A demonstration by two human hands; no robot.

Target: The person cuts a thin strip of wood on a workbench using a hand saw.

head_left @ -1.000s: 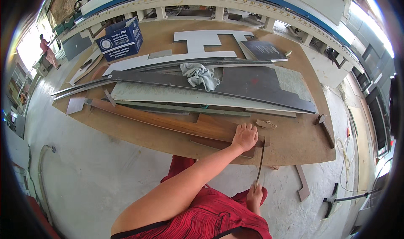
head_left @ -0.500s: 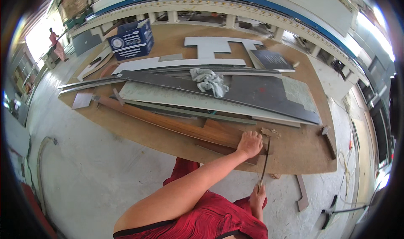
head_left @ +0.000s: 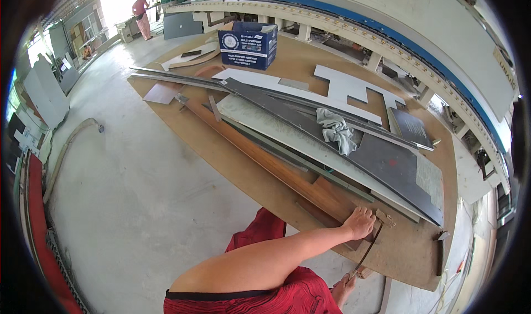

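Note:
A long brown wood-grain strip lies slantwise along the near side of the brown table. My left hand is closed over its near right end, fingers bent down across it. Low in the picture, my right hand grips a long, thin, dark tool by its lower end. The tool slants up past the table edge, just right of my left hand; I cannot tell whether it is a file or a blade. Its upper tip is beside a torn tan scrap on the table.
Grey and dark panels are stacked beyond the strip, with a crumpled grey cloth on top. A hammer lies at the right edge. Farther back are white cut boards and a blue box. Another person stands far left.
My view has turned left, so the table and both hands appear farther right and lower. My left hand stays on the strip's end; the right still holds the thin tool, which looks more slanted.

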